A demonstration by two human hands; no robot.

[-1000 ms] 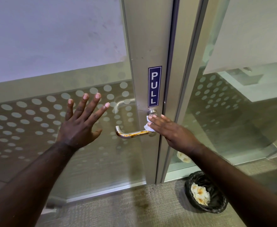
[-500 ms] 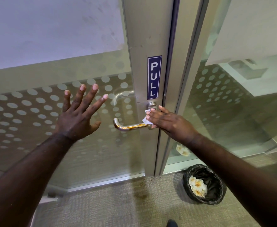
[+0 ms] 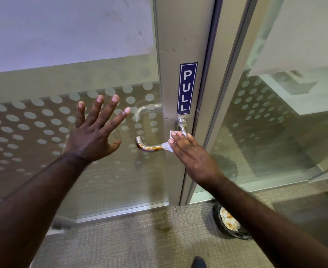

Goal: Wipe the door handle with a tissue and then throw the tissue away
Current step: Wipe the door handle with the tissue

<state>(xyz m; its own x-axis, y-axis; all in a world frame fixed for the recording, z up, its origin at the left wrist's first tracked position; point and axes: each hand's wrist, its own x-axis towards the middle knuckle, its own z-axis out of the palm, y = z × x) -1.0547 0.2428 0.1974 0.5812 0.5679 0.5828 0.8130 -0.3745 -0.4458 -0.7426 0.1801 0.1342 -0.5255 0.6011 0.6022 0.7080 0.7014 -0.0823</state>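
Observation:
A silver lever door handle with a brown smear along its bar sticks out to the left from the metal door frame. My right hand presses a white tissue against the handle near its base, fingers wrapped over the bar. The tissue shows only at my fingertips. My left hand is spread flat with fingers apart against the dotted glass door, left of the handle, holding nothing. A black-lined bin with crumpled stained tissues stands on the floor at lower right, partly hidden by my right forearm.
A blue PULL sign is stuck above the handle. A fixed glass panel is to the right of the door. Beige carpet with a dark stain lies below. A dark shoe tip shows at the bottom edge.
My right hand has slid the tissue slightly left along the bar from the handle's base. The left hand stays flat on the glass. The view has shifted a little.

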